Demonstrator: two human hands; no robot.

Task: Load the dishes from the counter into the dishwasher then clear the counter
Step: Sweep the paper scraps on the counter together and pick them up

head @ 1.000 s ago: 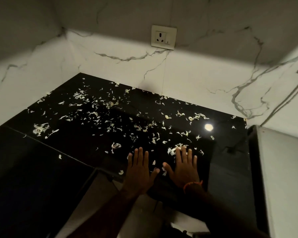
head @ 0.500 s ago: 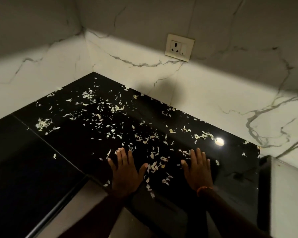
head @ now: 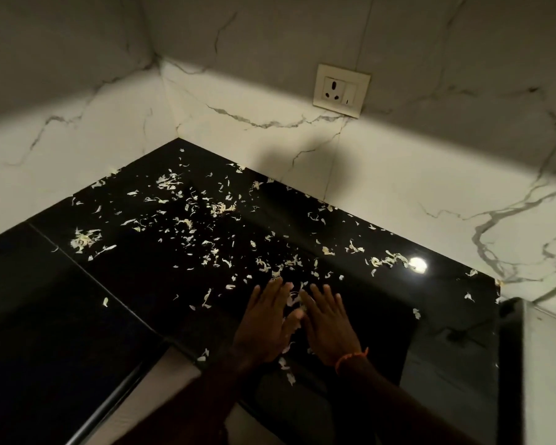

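A glossy black counter [head: 119, 284] fills the corner and is strewn with several pale peel scraps [head: 212, 245]. My left hand [head: 265, 326] lies flat, palm down, near the counter's front edge, fingers spread. My right hand [head: 329, 326], with an orange thread at the wrist, lies flat beside it, almost touching. A small heap of scraps [head: 294, 300] sits between the two hands' fingertips. Neither hand holds anything. No dishes are in view.
White marble walls [head: 270, 149] close the corner at the back and left. A wall socket [head: 341, 89] sits above the counter. A tall light appliance side with a dark edge [head: 511, 364] stands at the right. A lamp reflection [head: 417, 264] glints on the counter.
Both hands have slid together from a hand's width apart, pushing scraps into a heap between them. The view has tilted up and shifted left.
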